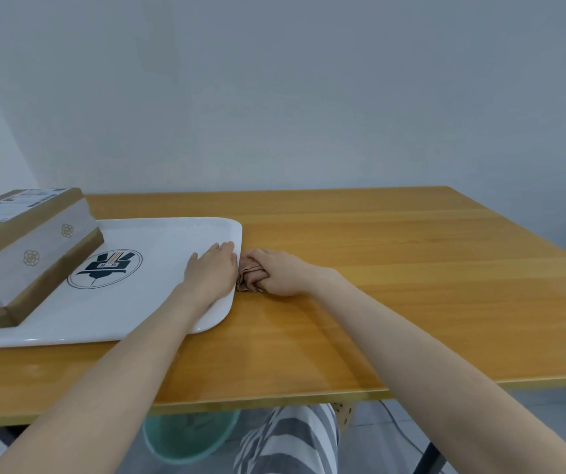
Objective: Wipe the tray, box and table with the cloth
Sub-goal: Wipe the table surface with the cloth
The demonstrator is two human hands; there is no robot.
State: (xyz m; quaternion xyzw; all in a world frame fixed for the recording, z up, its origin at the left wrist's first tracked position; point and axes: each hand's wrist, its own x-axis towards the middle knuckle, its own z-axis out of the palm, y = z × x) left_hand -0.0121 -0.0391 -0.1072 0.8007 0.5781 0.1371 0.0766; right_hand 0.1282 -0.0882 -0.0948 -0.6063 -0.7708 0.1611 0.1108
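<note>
A wooden table [377,268] stands against a plain grey wall. The left hand [211,270] rests flat, fingers straight, on the right end of the white tray [158,241]. The right hand [283,271] grips a bunched brown cloth [249,277] on the table, touching the tray rim. A gold-trimmed box [25,248] sits on the tray's left.

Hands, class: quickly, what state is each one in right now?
Left hand: open, resting flat on the tray.
Right hand: closed, gripping the cloth on the table.
</note>
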